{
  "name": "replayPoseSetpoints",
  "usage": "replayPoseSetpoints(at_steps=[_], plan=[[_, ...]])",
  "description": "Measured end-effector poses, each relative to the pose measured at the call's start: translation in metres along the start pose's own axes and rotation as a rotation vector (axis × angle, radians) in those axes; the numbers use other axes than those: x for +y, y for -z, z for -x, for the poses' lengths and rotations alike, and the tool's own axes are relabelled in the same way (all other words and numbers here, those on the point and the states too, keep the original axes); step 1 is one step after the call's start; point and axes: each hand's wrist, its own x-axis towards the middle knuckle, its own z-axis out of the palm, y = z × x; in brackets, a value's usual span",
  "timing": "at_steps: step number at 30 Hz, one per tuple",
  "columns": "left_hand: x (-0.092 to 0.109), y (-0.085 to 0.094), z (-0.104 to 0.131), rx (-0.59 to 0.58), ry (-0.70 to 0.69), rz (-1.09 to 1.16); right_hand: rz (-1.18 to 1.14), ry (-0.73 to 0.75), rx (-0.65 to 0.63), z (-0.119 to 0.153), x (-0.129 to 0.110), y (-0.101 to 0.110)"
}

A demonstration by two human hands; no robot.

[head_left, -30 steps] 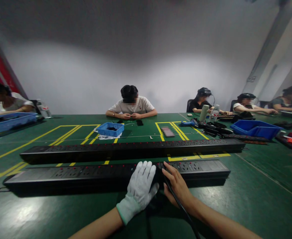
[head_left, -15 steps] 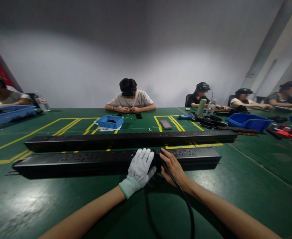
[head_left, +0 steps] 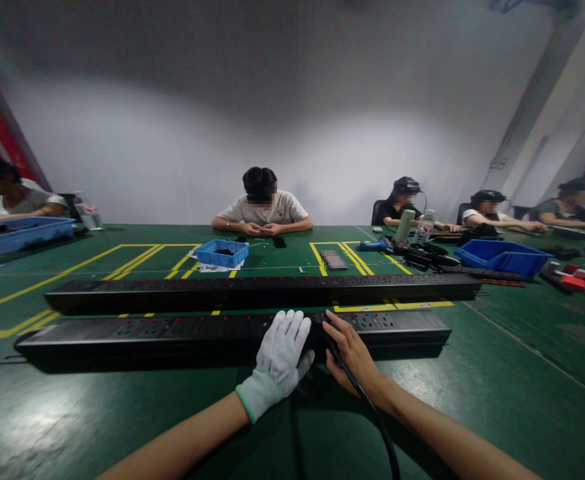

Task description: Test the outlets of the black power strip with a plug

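A long black power strip with a row of sockets lies across the green table in front of me. My left hand, in a white glove with a pale green cuff, rests on its top with fingers stretched forward. Bare, my right hand is closed around a black plug at the strip, its fingers curled at the top edge. From that hand a black cable runs down toward me. A second black strip lies parallel just beyond.
Beyond the strips stand a small blue tray and a pinkish phone. A blue bin, bottle and dark tools lie at the right. A person sits opposite; others sit at both sides.
The view has tilted slightly, so the table and strips appear a little lower. Both hands keep their places at the near strip.
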Motion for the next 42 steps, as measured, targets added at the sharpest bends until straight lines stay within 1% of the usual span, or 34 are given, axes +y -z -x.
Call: replayPoseSetpoints(at_steps=[6, 10, 17, 25, 30, 42], plan=[[0.0011, 0.0012, -0.0002, -0.019, 0.009, -0.007, -0.003, -0.021, -0.021, 0.0002, -0.0013, 0.0014], [0.0018, 0.0032, -0.0013, -0.011, 0.003, -0.013, -0.003, -0.019, -0.029, 0.0011, 0.0001, 0.0007], [-0.0004, 0.0015, -0.0005, -0.017, 0.000, -0.012, -0.015, -0.018, -0.025, 0.0019, 0.0011, 0.0004], [-0.0005, 0.0002, -0.0007, 0.021, -0.016, -0.014, -0.014, -0.011, -0.030, 0.0011, 0.0007, 0.0012], [0.0000, -0.0017, -0.0005, 0.025, -0.012, -0.013, -0.019, -0.011, -0.027, 0.0015, 0.0008, 0.0015], [0.0001, 0.0003, -0.0008, 0.055, -0.023, -0.013, 0.000, 0.002, -0.001, 0.0002, 0.0003, 0.0005]])
